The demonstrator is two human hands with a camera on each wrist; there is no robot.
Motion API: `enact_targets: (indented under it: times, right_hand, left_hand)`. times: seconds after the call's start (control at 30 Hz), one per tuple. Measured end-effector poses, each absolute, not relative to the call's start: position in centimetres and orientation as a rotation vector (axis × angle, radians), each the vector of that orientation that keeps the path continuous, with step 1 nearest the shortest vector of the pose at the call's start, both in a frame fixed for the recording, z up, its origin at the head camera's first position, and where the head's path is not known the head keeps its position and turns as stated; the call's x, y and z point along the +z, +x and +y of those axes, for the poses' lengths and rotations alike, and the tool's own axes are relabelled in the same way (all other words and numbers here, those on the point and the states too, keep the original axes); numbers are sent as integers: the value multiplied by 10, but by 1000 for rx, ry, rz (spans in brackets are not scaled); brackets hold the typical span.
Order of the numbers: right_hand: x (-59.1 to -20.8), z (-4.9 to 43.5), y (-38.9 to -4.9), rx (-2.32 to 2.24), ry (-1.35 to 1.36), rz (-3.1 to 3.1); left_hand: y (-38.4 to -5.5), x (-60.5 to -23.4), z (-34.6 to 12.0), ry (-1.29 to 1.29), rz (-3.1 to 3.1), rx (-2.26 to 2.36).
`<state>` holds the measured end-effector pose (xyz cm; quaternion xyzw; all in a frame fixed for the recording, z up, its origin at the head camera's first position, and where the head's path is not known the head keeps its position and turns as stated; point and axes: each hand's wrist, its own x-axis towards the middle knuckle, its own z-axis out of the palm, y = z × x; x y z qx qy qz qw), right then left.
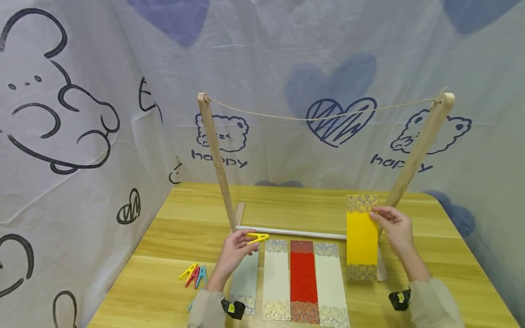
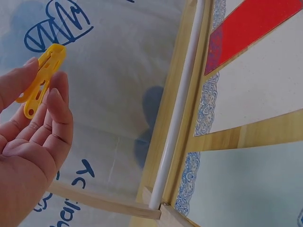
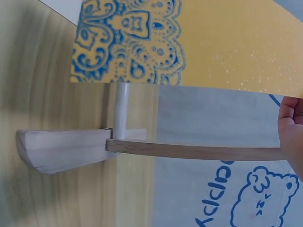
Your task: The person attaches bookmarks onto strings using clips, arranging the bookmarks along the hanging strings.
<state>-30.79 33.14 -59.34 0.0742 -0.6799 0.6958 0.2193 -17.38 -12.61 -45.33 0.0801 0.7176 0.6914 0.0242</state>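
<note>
Behind the yellow card (image 1: 362, 239) stand the lower right post (image 1: 420, 150) and the right end of a white rod (image 1: 291, 233), both partly hidden by it in the head view. The right hand (image 1: 395, 228) has its grip clamped on that card's upper right edge, holding it upright; the left hand's (image 1: 235, 250) grip is pinched on a yellow clothespin (image 1: 257, 237), above the top of a pale blue-green card (image 1: 244, 280) that hand and forearm partly cover. Beside it lie a white card (image 1: 276, 278), a red card (image 1: 303, 278) and a second white card (image 1: 330, 282), side by side, all with patterned ends. To their left, yellow, red and blue clothespins (image 1: 193, 276) sit bunched together, and another blue one (image 1: 190, 306) is mostly hidden by the left sleeve (image 1: 207, 310). A thin string (image 1: 287, 119) sags between the tops of the left post (image 1: 219, 168) and the right one, with nothing hanging from it. Everything stands on a wood-grained tabletop (image 1: 287, 200) with a rounded far right corner, backed and flanked by pale, creased cloth (image 1: 266, 54) printed with blue hearts, dark-outlined cartoon animals and the word "happy".
</note>
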Motion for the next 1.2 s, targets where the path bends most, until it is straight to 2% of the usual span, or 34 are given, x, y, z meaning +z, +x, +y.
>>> enact_targets:
  times: [0.2,0.37,0.5,0.6,0.73,1.0,1.03,1.07,1.2]
  right_hand:
    - [-590,339,-320,1933,238,-1852]
    - [-581,341,-324,1987,421,-1780]
    - [-524,314,-289,2103,515,-1735]
    - [-503,303,-278,2195,558,-1684]
    - [-507,307,-286,2134,604,-1686]
    - [-429,265,-241,1892,424,-1860]
    - [-423,262,-238,1912,429,-1843]
    - [-439,273,-252,1979,475,-1791]
    - [-429,273,-251,1982,514,-1749]
  left_hand:
    - [-178,-449,-122,253,2223,2118]
    - [-180,-444,-119,271,2223,2118]
    - [-182,-439,-116,295,2234,2111]
    - [-184,-436,-114,309,2235,2115]
    - [-186,-432,-112,315,2228,2122]
    - [-187,-427,-108,356,2212,2082]
    - [-188,-426,-108,365,2212,2077]
    - [-188,-425,-107,368,2208,2073]
    - [-190,-422,-105,403,2202,2051]
